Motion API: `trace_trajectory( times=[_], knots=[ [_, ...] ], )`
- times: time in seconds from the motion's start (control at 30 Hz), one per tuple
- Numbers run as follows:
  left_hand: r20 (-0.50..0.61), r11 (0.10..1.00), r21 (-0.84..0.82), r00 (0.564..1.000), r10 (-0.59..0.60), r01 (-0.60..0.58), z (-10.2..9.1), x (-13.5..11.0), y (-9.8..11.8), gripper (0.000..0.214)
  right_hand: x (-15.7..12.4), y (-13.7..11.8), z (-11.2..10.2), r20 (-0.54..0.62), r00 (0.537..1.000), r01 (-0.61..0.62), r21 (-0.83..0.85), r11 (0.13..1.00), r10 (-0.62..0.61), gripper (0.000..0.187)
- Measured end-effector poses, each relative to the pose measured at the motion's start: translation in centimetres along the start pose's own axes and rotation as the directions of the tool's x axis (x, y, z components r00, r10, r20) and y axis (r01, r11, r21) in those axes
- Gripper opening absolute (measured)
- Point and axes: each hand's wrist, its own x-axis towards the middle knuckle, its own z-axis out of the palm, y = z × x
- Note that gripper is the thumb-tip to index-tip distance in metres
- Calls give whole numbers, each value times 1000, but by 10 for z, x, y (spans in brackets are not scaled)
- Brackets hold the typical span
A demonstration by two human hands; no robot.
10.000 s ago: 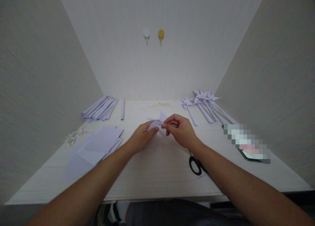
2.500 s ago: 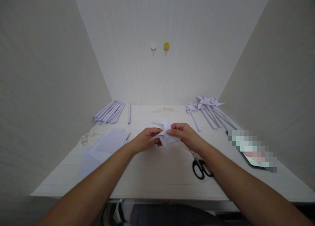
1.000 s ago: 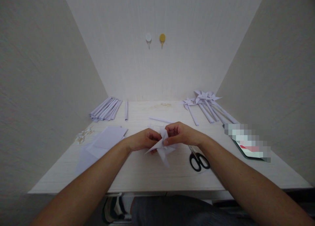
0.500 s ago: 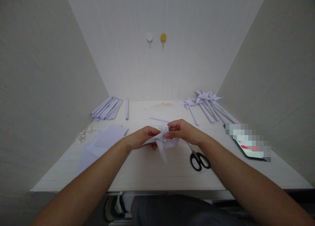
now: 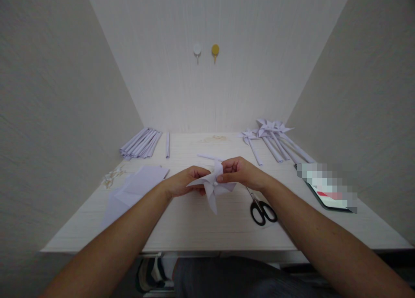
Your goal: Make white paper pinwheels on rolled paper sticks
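Your left hand (image 5: 191, 180) is curled mostly closed behind the white paper pinwheel (image 5: 212, 186), holding it up over the middle of the desk (image 5: 181, 233); some of its fingers are hidden. Your right hand (image 5: 241, 173) pinches the pinwheel near its middle, thumb in front. Just behind them is a thin paper stick (image 5: 210, 157), one end hidden by your right hand. The black-handled scissors (image 5: 259, 208) sit just beside your right arm, so they are in its way. Your left arm passes over the paper sheets (image 5: 142, 181), with small white and tan bits (image 5: 112, 177) near the left edge. A pile of paper rolls (image 5: 141, 143) fills the back left corner, with one roll (image 5: 167, 145) apart. Pinwheels on sticks (image 5: 272, 133) lie at the back right corner, and a phone (image 5: 324, 198) is near the right edge. Walls stand along the back and side edges; toward you, plain desk top runs to the front edge.
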Motion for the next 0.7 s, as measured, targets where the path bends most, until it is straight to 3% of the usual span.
trace_trajectory(
  times=[0.47,0.7],
  knots=[
    [-3,997,51,998,61,-60,-8,0,-8,38,0,1,-2,-101,993,50,-85,995,-59,35],
    [-26,997,62,999,47,-45,-5,-1,-3,28,1,3,2,-5,1000,17,37,999,-17,36]
  ],
)
